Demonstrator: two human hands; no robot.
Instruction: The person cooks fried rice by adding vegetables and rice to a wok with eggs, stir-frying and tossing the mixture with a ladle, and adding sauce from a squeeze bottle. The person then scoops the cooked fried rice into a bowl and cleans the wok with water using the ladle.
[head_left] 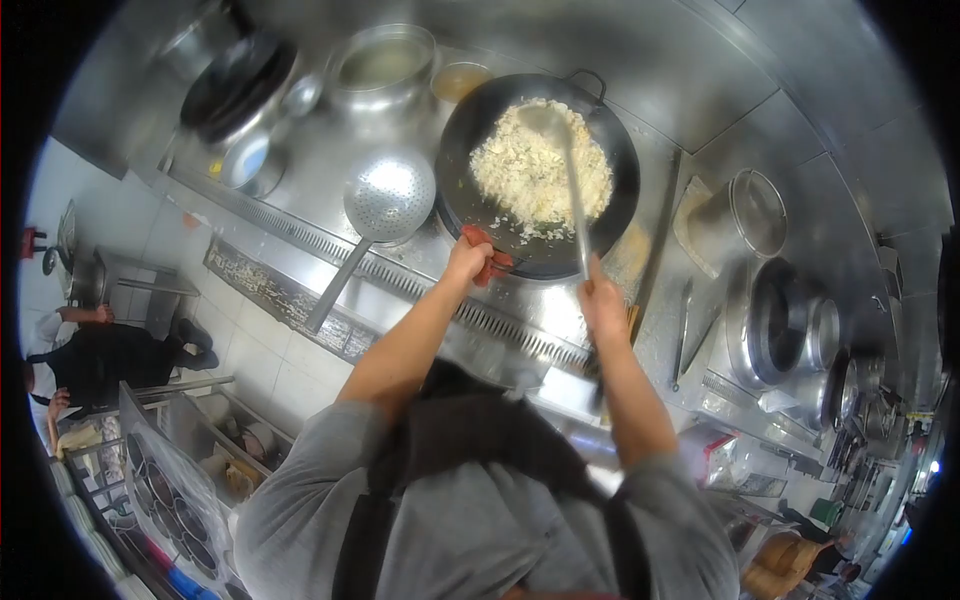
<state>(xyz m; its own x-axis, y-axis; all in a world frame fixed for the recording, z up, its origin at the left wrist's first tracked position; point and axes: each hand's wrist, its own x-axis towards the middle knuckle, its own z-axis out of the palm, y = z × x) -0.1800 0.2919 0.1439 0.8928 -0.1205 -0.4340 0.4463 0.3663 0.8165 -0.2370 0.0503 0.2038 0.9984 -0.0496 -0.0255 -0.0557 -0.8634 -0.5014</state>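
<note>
Fingers curled, the left hand (468, 257) grips red cloth (498, 266) at the wok (617, 150), the right hand (603, 303) a ladle (576, 200) over its rice (508, 165).

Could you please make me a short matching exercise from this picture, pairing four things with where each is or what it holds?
Column one:
1. Left hand
2. Right hand
3. Perforated skimmer
4. White, grainy food

Column two:
A. Left of the black wok
B. Gripping the red cloth
C. Inside the wok
D. Gripping the ladle

Pairs: 1-B, 2-D, 3-A, 4-C
</note>
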